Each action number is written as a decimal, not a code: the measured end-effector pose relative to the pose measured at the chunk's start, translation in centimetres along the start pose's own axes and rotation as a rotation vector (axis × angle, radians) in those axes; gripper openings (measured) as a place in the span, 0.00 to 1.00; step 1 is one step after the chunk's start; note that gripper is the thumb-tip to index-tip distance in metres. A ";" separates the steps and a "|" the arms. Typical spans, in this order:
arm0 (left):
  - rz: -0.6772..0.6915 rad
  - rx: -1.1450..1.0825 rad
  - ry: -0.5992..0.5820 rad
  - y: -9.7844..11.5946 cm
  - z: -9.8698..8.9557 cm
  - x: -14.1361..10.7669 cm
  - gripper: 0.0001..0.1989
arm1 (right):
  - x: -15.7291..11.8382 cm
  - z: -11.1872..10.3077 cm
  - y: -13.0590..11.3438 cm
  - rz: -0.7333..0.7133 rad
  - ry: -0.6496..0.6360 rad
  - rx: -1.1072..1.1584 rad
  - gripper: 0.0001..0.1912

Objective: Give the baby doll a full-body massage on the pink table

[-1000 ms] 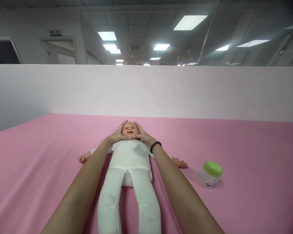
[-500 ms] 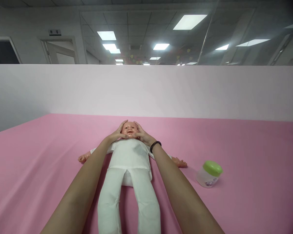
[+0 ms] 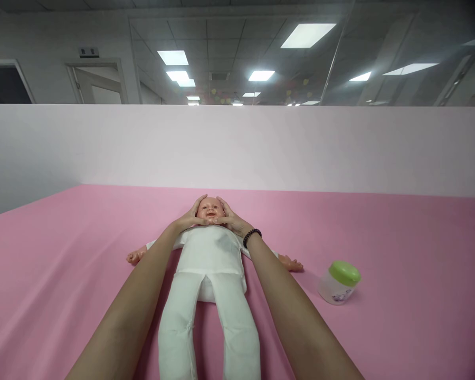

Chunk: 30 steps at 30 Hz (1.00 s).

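My left hand (image 3: 192, 214) and right hand (image 3: 234, 219) cup the head of a doll (image 3: 212, 253) from either side, the left along its left side in the scene, the right along its right. In each, the fingers reach up beside the head while the thumb stretches inward beneath the chin, so thumb and fingers stand well apart, curved against the head rather than closed round it; how firmly they press, I cannot tell. The doll lies on its back on a pink cloth (image 3: 399, 316) in the middle of the scene — head at the far end, legs pointing near, slightly parted and running out of view. Its body and limbs are white, and its small hands show beyond my forearms, one to the left, one to the right. My forearms come in from the near edge and slant over its outspread arms; a dark beaded bracelet (image 3: 252, 238) circles my right wrist. To the right, well apart from my hands, a jar (image 3: 334, 290) with a green lid (image 3: 344, 273) rests on the cloth, the doll's right-side hand being the nearest thing to it. A pale partition (image 3: 237, 148) stands along the far edge — ceiling lights and a doorway (image 3: 98, 84) show above it.
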State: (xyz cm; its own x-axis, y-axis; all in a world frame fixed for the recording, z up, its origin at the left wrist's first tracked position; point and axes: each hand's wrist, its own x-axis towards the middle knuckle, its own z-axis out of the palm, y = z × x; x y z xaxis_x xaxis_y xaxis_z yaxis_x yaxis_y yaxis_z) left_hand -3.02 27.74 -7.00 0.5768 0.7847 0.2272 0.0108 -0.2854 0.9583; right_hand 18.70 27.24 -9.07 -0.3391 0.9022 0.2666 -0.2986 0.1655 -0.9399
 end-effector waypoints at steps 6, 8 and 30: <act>0.009 0.017 -0.017 -0.6 -0.4 0.2 0.58 | 0.6 0.1 0.1 -0.002 0.003 -0.007 0.22; 0.015 0.017 -0.017 -0.6 -0.4 0.1 0.58 | 0.6 0.1 0.1 -0.003 -0.003 -0.007 0.23; 0.030 0.023 0.004 -0.8 -0.6 0.2 0.59 | 0.5 0.1 -0.1 0.024 0.015 -0.024 0.23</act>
State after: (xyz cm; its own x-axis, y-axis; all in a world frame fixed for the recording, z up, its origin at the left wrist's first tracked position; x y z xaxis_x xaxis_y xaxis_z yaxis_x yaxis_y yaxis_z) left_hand -3.38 28.43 -7.60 0.5735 0.7782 0.2562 0.0122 -0.3208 0.9471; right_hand 18.43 27.62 -8.84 -0.3326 0.9118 0.2410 -0.2693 0.1531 -0.9508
